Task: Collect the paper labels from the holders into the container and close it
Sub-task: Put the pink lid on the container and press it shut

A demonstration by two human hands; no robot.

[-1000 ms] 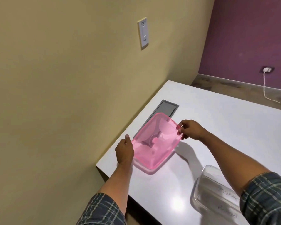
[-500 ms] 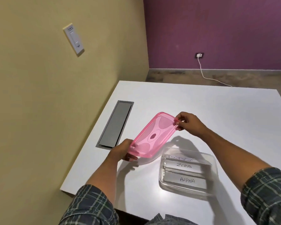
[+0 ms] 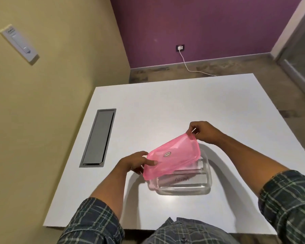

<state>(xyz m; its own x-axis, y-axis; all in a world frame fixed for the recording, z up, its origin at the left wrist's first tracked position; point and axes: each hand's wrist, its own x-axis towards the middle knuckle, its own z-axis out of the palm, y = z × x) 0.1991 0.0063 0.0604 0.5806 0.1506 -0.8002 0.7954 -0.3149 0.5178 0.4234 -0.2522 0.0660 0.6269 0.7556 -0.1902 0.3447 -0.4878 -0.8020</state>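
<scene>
Pink lid (image 3: 173,158) held tilted over the clear container (image 3: 183,182) on the white desk (image 3: 165,106). Left hand (image 3: 134,162) fingers pinch the lid's near-left edge, right hand (image 3: 203,132) fingers pinch its far corner. Paper labels (image 3: 181,179) lie inside the container, writing blurred. Lid not seated.

Counted on the white rectangular table (image 3: 165,103): one clear plastic rectangular container (image 3: 205,188); one translucent pink plastic lid (image 3: 174,156); one grey recessed metal cable hatch (image 3: 99,138). Two bare hands, left (image 3: 134,162) and right (image 3: 203,132). Paper labels in the container: one legible strip (image 3: 181,179); further strips blurred, uncounted.
</scene>
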